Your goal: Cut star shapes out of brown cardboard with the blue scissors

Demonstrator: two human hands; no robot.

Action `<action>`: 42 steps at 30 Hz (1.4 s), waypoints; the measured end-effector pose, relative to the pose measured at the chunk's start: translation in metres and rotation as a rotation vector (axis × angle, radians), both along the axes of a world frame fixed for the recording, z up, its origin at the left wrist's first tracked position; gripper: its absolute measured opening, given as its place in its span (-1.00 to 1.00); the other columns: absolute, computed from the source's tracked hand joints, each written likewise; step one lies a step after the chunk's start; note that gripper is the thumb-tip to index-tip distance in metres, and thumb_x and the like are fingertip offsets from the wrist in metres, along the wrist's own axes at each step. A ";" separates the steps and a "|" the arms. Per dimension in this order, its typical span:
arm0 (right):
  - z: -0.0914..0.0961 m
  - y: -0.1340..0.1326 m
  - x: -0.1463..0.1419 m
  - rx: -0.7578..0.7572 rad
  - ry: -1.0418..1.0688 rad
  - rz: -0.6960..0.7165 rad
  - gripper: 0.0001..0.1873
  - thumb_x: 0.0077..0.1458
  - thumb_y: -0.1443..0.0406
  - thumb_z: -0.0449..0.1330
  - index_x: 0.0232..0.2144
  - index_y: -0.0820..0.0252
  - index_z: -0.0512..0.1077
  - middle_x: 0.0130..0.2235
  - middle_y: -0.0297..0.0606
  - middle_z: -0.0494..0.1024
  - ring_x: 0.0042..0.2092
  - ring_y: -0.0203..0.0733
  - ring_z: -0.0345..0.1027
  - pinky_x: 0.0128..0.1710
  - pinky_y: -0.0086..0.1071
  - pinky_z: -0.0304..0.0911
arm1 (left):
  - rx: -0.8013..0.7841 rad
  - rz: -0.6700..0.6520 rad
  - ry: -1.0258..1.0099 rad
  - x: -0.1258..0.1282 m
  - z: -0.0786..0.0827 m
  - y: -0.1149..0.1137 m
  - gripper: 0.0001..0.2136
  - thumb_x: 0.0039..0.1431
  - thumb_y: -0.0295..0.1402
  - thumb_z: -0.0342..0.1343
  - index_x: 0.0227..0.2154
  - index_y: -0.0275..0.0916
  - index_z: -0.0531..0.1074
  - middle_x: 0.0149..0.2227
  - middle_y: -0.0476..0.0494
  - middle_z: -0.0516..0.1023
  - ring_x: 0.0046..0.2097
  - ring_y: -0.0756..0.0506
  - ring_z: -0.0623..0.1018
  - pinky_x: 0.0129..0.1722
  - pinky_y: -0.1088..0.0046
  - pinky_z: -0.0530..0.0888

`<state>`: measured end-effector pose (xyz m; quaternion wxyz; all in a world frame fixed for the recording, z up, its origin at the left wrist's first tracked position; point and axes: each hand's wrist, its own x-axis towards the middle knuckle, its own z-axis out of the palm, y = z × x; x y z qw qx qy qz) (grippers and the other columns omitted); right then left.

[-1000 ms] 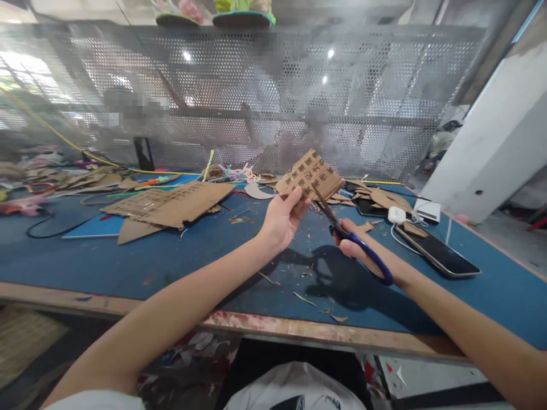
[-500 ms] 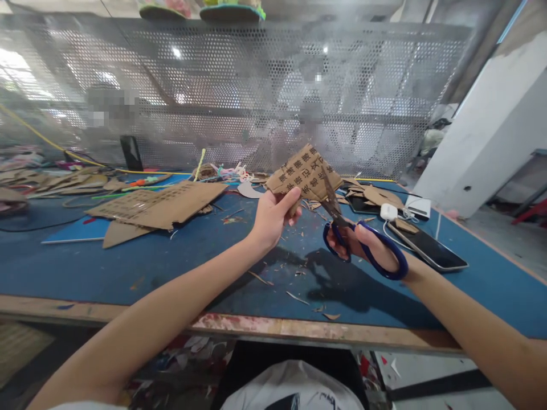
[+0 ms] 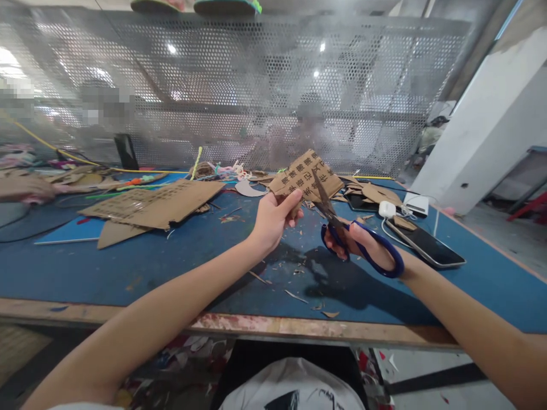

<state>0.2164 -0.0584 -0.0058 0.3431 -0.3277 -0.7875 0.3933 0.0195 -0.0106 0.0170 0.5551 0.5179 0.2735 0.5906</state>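
My left hand (image 3: 273,219) pinches the lower edge of a small printed cardboard piece (image 3: 304,175), held up above the blue table (image 3: 141,265). My right hand (image 3: 363,247) grips blue-handled scissors (image 3: 356,239), fingers through the loops. The blades point up and left into the cardboard's lower right edge. Small cardboard scraps (image 3: 299,296) lie on the table under my hands.
A large cardboard sheet (image 3: 158,204) lies left of centre. A phone (image 3: 431,247), a white charger (image 3: 387,209) and more cardboard offcuts (image 3: 376,195) sit to the right. A perforated metal screen (image 3: 256,91) backs the table. Cables and coloured bits lie far left.
The scissors' handles spread apart and the blades went into the cardboard. My left hand and the cardboard shifted slightly left and down.
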 end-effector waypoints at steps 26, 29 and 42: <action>0.011 -0.009 0.004 0.144 -0.146 -0.043 -0.35 0.12 -0.23 -0.11 -0.09 0.13 0.32 -0.38 -0.26 0.35 -0.43 -0.20 0.21 -0.46 -0.32 0.21 | 0.064 -0.192 0.265 -0.002 0.002 -0.013 -0.75 -0.04 -0.23 0.27 -0.44 -0.32 0.41 -0.69 0.01 0.41 -0.70 0.13 0.29 -0.74 0.66 0.11; 0.012 -0.012 0.003 0.123 -0.105 -0.039 -0.38 0.10 -0.22 -0.08 -0.09 0.08 0.34 -0.36 -0.23 0.36 -0.40 -0.17 0.21 -0.44 -0.29 0.19 | 0.052 -0.237 0.248 0.000 -0.001 -0.016 -0.75 -0.03 -0.23 0.26 -0.42 -0.30 0.40 -0.68 0.03 0.40 -0.68 0.12 0.32 -0.74 0.66 0.12; 0.009 -0.014 -0.005 -0.061 0.110 -0.005 -0.39 0.03 -0.28 -0.06 -0.41 0.10 0.33 -0.45 -0.27 0.32 -0.52 -0.27 0.14 -0.55 -0.32 0.12 | 0.074 -0.070 0.212 -0.014 0.030 -0.007 -0.66 -0.03 -0.06 0.21 -0.39 -0.25 0.34 -0.49 -0.01 0.50 -0.52 0.00 0.52 -0.62 0.56 0.39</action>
